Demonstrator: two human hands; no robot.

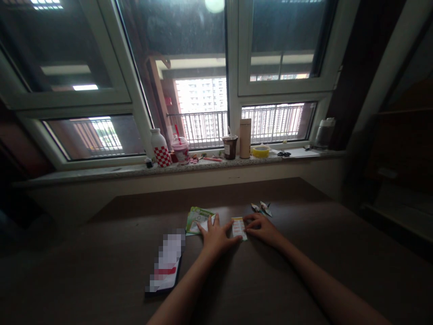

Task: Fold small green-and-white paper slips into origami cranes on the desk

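A small printed paper piece (238,228), pale with a yellow band at its top, lies on the table between my hands. My left hand (216,232) is spread over the tabletop, its thumb on the paper's lower edge and a fingertip by its upper left corner. The other fingers reach over green printed sheets or packets (193,220) and a white patch on them. From the right, my right hand (262,228) grips the paper's right edge with bent fingertips. Two small pointed, folded-looking pieces (262,208) rest just beyond that hand.
A phone-like dark-edged slab (169,262), its face blurred out, lies left of my forearm on the brown table (101,253). The windowsill (203,163) holds a checkered bottle (161,149), drink cups (230,146), a tan flask (245,137), yellow tape (260,151) and scissors (283,154).
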